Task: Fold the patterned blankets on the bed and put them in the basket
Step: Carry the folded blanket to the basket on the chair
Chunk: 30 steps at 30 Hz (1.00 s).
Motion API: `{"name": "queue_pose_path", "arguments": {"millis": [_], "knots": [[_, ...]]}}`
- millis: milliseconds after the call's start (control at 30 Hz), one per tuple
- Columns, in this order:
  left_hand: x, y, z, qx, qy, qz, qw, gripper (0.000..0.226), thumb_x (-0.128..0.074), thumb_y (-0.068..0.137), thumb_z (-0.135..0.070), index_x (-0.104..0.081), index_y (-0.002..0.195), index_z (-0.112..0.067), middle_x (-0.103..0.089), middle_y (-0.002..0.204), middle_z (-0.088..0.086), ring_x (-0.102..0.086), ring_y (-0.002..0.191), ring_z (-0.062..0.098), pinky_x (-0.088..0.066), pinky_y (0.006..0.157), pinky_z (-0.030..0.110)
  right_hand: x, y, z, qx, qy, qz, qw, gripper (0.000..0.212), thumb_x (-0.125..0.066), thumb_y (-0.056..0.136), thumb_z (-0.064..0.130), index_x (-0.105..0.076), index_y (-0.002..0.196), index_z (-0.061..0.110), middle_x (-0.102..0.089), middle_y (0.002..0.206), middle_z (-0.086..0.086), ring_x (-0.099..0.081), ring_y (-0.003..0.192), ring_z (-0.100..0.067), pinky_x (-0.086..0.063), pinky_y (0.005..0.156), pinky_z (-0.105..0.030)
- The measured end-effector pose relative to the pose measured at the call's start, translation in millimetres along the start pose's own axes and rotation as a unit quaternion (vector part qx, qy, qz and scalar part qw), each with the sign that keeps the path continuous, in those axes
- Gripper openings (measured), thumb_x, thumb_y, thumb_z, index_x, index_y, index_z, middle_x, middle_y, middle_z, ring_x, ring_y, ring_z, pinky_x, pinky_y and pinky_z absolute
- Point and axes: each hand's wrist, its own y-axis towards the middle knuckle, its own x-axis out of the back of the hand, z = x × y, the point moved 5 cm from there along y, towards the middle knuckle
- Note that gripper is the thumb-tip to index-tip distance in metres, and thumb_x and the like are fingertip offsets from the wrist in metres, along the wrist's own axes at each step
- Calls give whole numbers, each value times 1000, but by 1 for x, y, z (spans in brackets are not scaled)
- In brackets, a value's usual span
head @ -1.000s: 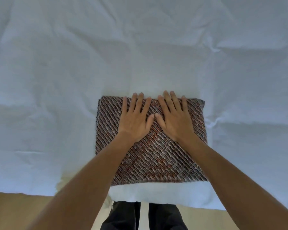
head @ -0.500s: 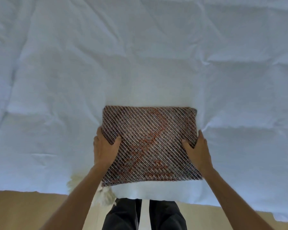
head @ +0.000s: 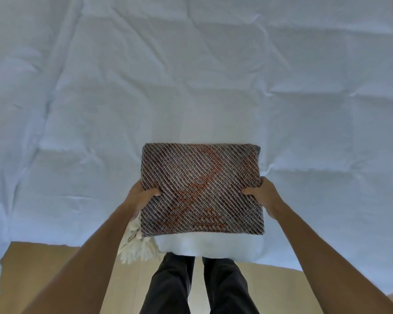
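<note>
Lifted off the bed (head: 100,109), the folded blanket (head: 201,191) sits at frame centre; our left hand (head: 141,196) and right hand (head: 262,193) grip its sides—we keep it level.

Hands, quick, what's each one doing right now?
Left hand: holding the folded patterned blanket by its left edge.
Right hand: holding the blanket's right edge.
</note>
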Motion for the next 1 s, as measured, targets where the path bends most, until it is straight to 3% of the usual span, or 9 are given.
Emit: {"name": "queue_pose_path", "arguments": {"millis": [100, 200, 333, 400, 500, 600, 700, 833, 1000], "knots": [[4, -28, -27, -42, 16, -19, 999, 59, -65, 82, -7, -43, 136, -13, -56, 125, 8, -53, 103, 24, -42, 92, 38, 18, -27, 10, 30, 9, -41, 999, 63, -72, 76, 3, -39, 130, 9, -58, 117, -12, -58, 94, -25, -50, 86, -41], [11, -52, -60, -85, 1, -24, 996, 76, -68, 84, -5, -24, 144, -21, -54, 121, 9, -59, 94, 24, -49, 80, 39, 35, -57, 19, 90, 65, -39, 993, 97, -72, 80, 4, -10, 148, 35, -55, 125, -8, -59, 108, -25, -48, 94, -50], [11, -78, -114, -192, 27, 28, 981, 81, -56, 94, -6, -9, 145, -48, -57, 120, 7, -64, 98, 26, -54, 81, 44, 58, -99, 36, 198, 47, -37, 978, 88, -59, 89, 2, -12, 141, 55, -46, 136, 0, -55, 115, -17, -50, 92, -40], [8, -88, -139, -254, 119, 36, 959, 64, -48, 98, -12, -21, 136, -55, -56, 126, 7, -62, 104, 29, -50, 92, 51, 66, -120, 45, 248, -5, -44, 968, 77, -53, 90, -3, -24, 139, 49, -37, 143, 4, -50, 116, -11, -49, 90, -28], [-2, -96, -170, -332, 203, 53, 920, 43, -38, 99, -4, -45, 121, -41, -51, 129, -1, -54, 112, 25, -43, 101, 48, 73, -146, 51, 273, -48, -69, 958, 56, -46, 90, -8, -45, 124, 36, -45, 131, -1, -52, 105, -12, -50, 89, -32], [-15, -100, -189, -366, 261, 88, 889, 36, -36, 98, 2, -58, 109, -25, -51, 124, -5, -49, 121, 24, -38, 106, 45, 76, -165, 45, 254, -32, -140, 957, 47, -45, 88, -14, -53, 116, 23, -48, 120, -4, -52, 91, -6, -52, 77, -29], [-26, -105, -197, -376, 304, 131, 866, 35, -45, 94, -2, -57, 113, -29, -51, 131, 0, -50, 119, 24, -41, 103, 47, 72, -176, 23, 191, 34, -175, 965, 58, -54, 80, -16, -50, 122, 24, -47, 124, -11, -57, 93, -17, -50, 61, -25], [-45, -122, -193, -378, 384, 172, 824, 51, -64, 80, -5, -50, 121, -30, -52, 130, 4, -53, 112, 22, -45, 97, 41, 57, -205, -21, 124, 70, -231, 963, 72, -60, 71, -18, -47, 125, 29, -43, 126, -14, -56, 101, -27, -55, 69, -32], [-86, -149, -174, -404, 468, 216, 756, 56, -65, 78, -3, -47, 124, -28, -53, 127, 4, -55, 109, 21, -46, 92, 35, 41, -257, -79, 73, 96, -310, 943, 72, -59, 69, -17, -47, 128, 21, -43, 122, -14, -54, 103, -28, -50, 70, -29]]}}
